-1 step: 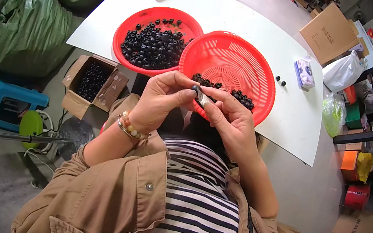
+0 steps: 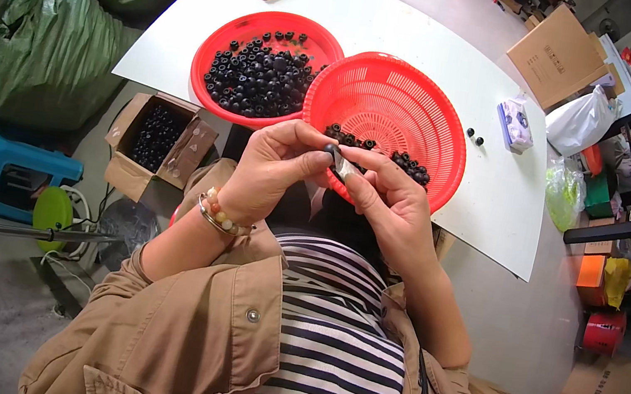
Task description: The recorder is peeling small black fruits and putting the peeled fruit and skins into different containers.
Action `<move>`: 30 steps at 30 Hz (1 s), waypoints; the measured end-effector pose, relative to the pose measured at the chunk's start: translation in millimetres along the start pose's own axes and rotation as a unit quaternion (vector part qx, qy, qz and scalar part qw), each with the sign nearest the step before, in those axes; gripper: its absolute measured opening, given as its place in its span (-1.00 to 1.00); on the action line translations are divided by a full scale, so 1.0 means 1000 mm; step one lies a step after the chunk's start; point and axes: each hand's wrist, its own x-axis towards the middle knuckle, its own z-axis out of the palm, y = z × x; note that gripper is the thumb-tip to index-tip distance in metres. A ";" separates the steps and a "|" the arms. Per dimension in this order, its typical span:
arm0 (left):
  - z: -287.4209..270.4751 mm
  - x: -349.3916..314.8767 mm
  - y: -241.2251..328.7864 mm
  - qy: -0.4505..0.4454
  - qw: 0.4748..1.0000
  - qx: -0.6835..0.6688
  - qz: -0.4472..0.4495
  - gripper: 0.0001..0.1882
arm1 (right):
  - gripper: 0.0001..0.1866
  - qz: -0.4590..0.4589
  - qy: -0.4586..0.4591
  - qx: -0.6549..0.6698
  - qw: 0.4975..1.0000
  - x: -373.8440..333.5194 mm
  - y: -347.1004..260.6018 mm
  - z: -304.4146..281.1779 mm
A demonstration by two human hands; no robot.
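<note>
In the head view, over the near rim of the red basket [image 2: 447, 119], a small dark round piece [image 2: 330, 148] is pinched by the left hand [image 2: 275, 160], and a pale object [image 2: 345, 168] is gripped by the right hand [image 2: 395, 203], all unchanged from the earlier frame. Black pieces [image 2: 265, 77] are heaped in the red tray [image 2: 201, 59]; fewer are held in the basket, more in a cardboard box [image 2: 188, 145].

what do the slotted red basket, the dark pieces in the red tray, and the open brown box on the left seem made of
Red basket: probably moulded plastic, slightly glossy, from its even colour and regular slots.
Dark pieces: glossy, with small highlights; perhaps plastic, but I can't tell.
Brown box: likely matte cardboard, from its folded flaps.
</note>
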 end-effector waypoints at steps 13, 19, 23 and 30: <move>0.000 -0.001 -0.004 -0.003 1.000 0.025 -0.007 -0.87 | -0.74 0.102 0.045 0.093 0.989 0.005 0.002 -0.002; 0.000 0.000 -0.003 -0.002 1.000 0.019 -0.013 -0.86 | -0.69 0.169 0.052 0.151 0.973 0.012 -0.004 -0.012; 0.001 0.000 -0.006 -0.015 0.999 0.049 -0.006 -0.86 | -0.72 0.093 0.039 0.111 0.989 0.021 0.002 0.000; -0.007 0.005 0.003 0.020 0.999 0.035 -0.001 -0.86 | -0.75 0.065 0.102 0.018 0.993 0.046 0.017 -0.024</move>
